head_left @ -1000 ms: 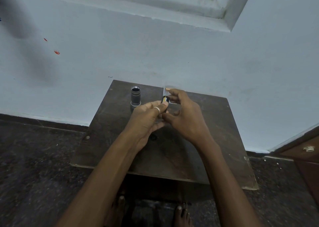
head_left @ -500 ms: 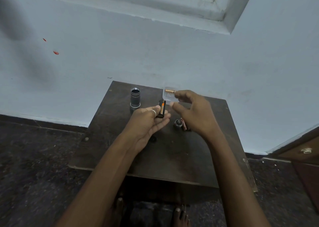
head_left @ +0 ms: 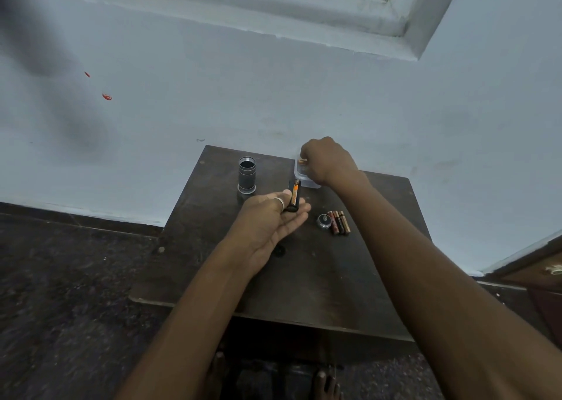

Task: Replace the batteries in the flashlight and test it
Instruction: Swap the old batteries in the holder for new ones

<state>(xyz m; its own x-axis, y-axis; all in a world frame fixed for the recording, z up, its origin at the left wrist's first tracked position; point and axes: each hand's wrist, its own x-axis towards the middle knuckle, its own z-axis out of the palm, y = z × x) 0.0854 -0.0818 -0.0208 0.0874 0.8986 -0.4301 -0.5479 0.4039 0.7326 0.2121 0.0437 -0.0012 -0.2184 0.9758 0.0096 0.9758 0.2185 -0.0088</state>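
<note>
You are in the reloading step. Your left hand lies palm up over the middle of the worktop, its grip loosely closed on the black battery holder, which stands nearly upright between thumb and fingertips with one orange-labelled cell showing in it. Your right hand reaches to the far edge of the worktop, fingers curled down into the clear plastic box; a fresh battery shows at the fingertips, but I cannot tell whether the grip has closed on it or only touches it.

The flashlight body stands upright and open-mouthed near the far left corner, well apart from both hands. Its round end cap lies toward the right edge, just beside three spent batteries laid side by side.

Next, I judge, you need to pinch that cell cleanly, carry it back to the holder and seat it in an empty slot with its polarity matched. Keep the holder steady and the slot turned toward you. Do not draw from the spent row by mistake.
</note>
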